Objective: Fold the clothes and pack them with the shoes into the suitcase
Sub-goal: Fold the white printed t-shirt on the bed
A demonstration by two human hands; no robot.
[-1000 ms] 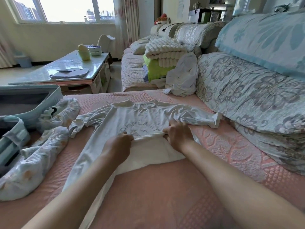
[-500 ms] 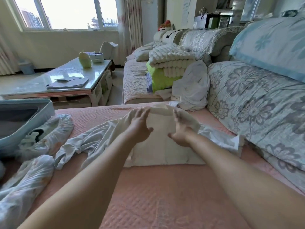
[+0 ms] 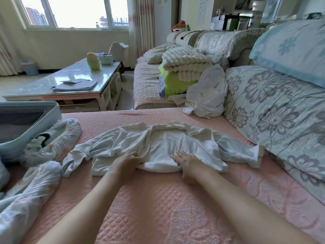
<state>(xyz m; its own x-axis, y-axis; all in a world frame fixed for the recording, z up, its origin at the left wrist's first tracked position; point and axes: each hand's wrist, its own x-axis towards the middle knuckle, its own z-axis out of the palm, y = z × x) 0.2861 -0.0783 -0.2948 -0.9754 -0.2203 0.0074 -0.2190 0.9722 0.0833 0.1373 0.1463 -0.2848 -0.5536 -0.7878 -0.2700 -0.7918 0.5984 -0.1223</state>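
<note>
Fingers of your right hand [image 3: 189, 162] lie spread and flat on the near edge of the shirt [image 3: 168, 147]. Your left hand [image 3: 125, 162] meets the same edge at its 9 o'clock, fingertips at the fold; whether they pinch it cannot be told. You have the shirt partly folded on the sofa [image 3: 158, 208], at 12 o'clock from both hands, sleeves trailing to 9 and 3. A bagged shoe [image 3: 52, 140] lies at 9 o'clock, just beside the open suitcase [image 3: 52, 111] at 10
</note>
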